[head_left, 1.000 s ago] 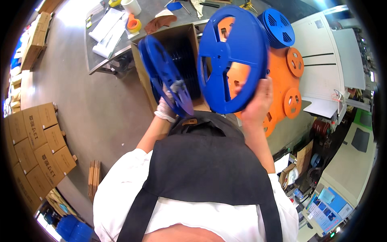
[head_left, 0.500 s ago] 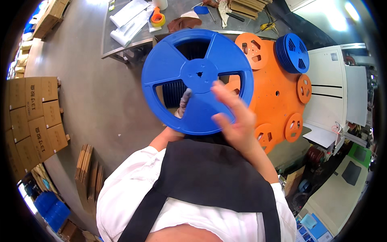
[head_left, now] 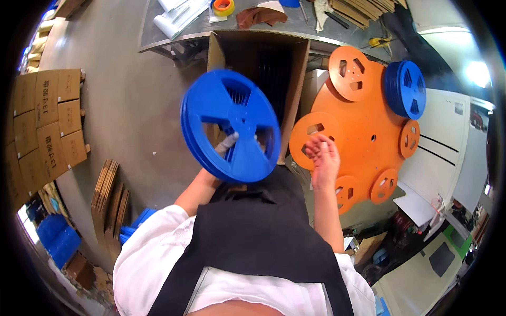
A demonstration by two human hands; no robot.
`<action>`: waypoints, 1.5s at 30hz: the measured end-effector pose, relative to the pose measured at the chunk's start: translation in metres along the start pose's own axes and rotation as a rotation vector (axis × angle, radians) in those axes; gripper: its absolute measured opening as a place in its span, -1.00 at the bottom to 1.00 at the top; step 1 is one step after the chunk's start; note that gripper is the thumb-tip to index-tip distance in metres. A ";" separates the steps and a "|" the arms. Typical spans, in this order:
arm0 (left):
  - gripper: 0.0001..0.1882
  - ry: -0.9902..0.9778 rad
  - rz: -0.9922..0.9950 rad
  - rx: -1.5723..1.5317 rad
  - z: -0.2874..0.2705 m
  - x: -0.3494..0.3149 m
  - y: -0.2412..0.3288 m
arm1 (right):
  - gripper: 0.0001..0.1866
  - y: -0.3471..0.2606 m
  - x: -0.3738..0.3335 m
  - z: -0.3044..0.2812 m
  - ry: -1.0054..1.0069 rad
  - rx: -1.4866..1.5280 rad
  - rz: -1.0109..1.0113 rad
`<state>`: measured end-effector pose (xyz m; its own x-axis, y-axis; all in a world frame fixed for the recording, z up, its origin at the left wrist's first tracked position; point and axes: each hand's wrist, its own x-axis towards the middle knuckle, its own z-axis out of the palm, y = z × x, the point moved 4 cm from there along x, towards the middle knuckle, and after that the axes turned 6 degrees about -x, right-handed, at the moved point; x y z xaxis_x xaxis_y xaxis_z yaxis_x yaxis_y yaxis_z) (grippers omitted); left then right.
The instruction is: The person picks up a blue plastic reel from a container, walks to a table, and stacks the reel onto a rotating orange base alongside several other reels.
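Observation:
A large blue plastic reel (head_left: 208,102) is tilted in front of my body, with a second rim showing behind its front face. My left hand (head_left: 227,143), in a grey glove, reaches through the reel's cutouts and grips it near the hub. To the right, my bare right hand (head_left: 324,157) is raised with its fingers apart and slightly curled, holding nothing. It is in front of an orange disc (head_left: 303,129) on the large orange turntable (head_left: 363,113). Beyond the reel stands an open cardboard box (head_left: 299,79), where dark round reels show.
Stacked blue reels (head_left: 412,90) sit on the turntable's far right. A metal table (head_left: 295,30) at the back holds tape (head_left: 223,6), a brown cloth (head_left: 261,17) and flat cardboard. Stacked cartons (head_left: 47,116) and leaning cardboard sheets (head_left: 108,192) are on the left.
The blue reel has moved left and tilted, uncovering the box behind. My right hand has come away from the reel toward the orange disc. The view has shifted.

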<state>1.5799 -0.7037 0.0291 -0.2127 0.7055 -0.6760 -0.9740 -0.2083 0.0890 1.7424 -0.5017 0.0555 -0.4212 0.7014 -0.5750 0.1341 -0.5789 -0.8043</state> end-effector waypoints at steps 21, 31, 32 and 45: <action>-0.43 0.238 -0.197 -0.166 -0.184 0.007 -0.058 | -0.70 0.237 0.397 0.169 -0.136 -1.764 -0.377; -0.33 0.344 -0.184 -0.071 -0.196 0.002 -0.065 | -0.43 0.226 0.390 0.168 -0.142 -1.908 -0.480; -0.31 0.356 -0.162 -0.034 -0.188 0.003 -0.058 | -0.38 0.216 0.378 0.168 -0.149 -1.910 -0.490; -0.24 0.254 0.178 0.503 -0.153 0.152 0.050 | -0.40 0.075 0.211 0.103 0.111 -1.355 -0.764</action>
<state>1.5107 -0.7104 -0.1808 -0.4109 0.4922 -0.7674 -0.8558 0.0820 0.5108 1.5709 -0.4402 -0.1112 -0.7064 0.7053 0.0597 0.6322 0.6666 -0.3949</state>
